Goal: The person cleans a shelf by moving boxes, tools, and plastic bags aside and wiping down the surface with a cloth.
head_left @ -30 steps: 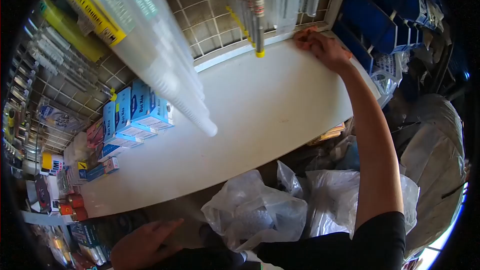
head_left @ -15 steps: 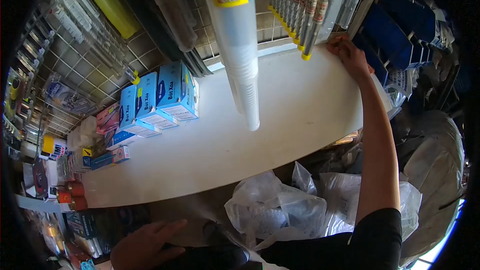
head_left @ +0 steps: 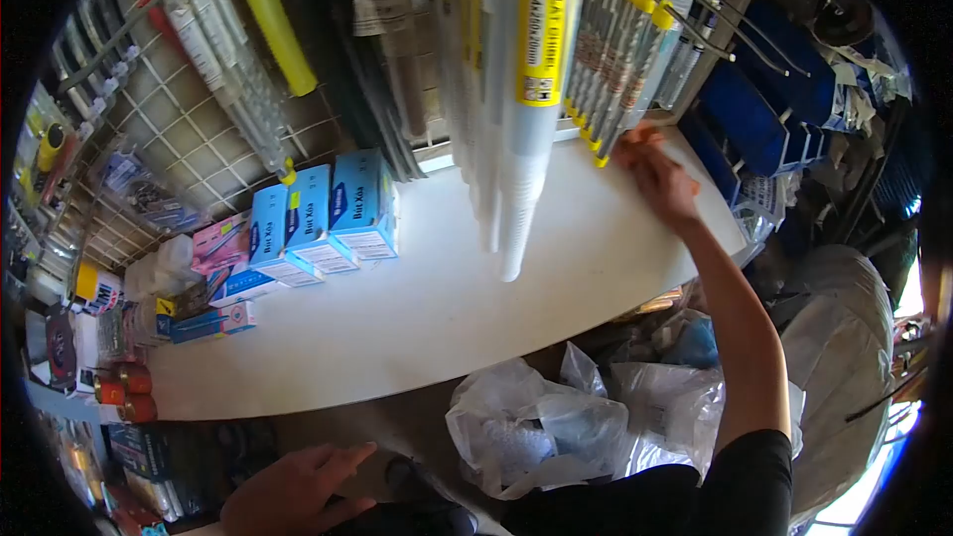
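Note:
On the white shelf (head_left: 476, 308), at its far right part, my right hand (head_left: 657, 177) is closed around a crumpled orange-red cloth-like item (head_left: 640, 139), partly hidden by the fingers. Just beyond it hang drill bits in clear tubes with yellow caps (head_left: 615, 50). Low in the view, in front of the shelf edge, my left hand (head_left: 303, 489) hovers with its fingers apart and holds nothing.
Long clear tubes with a yellow label (head_left: 541, 50) hang over the shelf's middle. Blue boxes (head_left: 362, 208) stand at the back left, red-lidded containers (head_left: 134, 392) at the left end. Plastic bags (head_left: 536, 427) lie below the front edge. Blue bins (head_left: 764, 89) are at right.
My right hand has moved left and toward me along the shelf with the orange-red item. The view has shifted, and the hanging tubes appear in a different position. My left hand stays low.

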`<state>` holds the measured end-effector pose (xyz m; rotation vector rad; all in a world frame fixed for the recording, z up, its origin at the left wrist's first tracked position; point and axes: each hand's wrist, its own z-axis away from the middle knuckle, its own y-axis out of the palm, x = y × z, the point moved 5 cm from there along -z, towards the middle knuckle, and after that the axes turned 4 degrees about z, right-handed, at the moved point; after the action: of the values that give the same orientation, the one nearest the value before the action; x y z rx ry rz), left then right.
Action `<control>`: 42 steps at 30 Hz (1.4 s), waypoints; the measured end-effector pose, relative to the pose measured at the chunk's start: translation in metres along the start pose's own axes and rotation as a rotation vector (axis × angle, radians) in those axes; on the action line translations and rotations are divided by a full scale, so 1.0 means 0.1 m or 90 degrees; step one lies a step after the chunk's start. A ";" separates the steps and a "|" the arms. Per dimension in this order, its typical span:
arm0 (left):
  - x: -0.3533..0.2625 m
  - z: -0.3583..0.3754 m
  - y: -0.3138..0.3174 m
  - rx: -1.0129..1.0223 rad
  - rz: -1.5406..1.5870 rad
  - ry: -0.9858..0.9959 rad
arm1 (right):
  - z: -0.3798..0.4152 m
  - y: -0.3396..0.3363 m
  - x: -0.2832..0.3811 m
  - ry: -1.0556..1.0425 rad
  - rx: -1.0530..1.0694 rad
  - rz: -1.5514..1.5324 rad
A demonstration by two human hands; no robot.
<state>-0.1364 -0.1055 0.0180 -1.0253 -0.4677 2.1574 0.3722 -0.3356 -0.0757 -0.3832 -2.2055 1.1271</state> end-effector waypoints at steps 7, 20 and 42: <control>-0.17 -0.13 0.06 0.052 -0.017 0.010 | 0.06 0.29 0.84 -0.250 0.179 -0.107; -0.09 -0.11 0.08 0.005 0.032 0.033 | -0.41 -0.03 -1.41 0.217 -0.129 -0.024; -0.13 0.17 0.03 -0.080 0.095 0.125 | 1.16 -0.80 0.98 0.191 0.227 -0.347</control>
<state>-0.1449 -0.1177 0.0339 -1.3658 -0.4505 2.1492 0.2245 -0.4053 -0.0236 0.1865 -1.6555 1.0424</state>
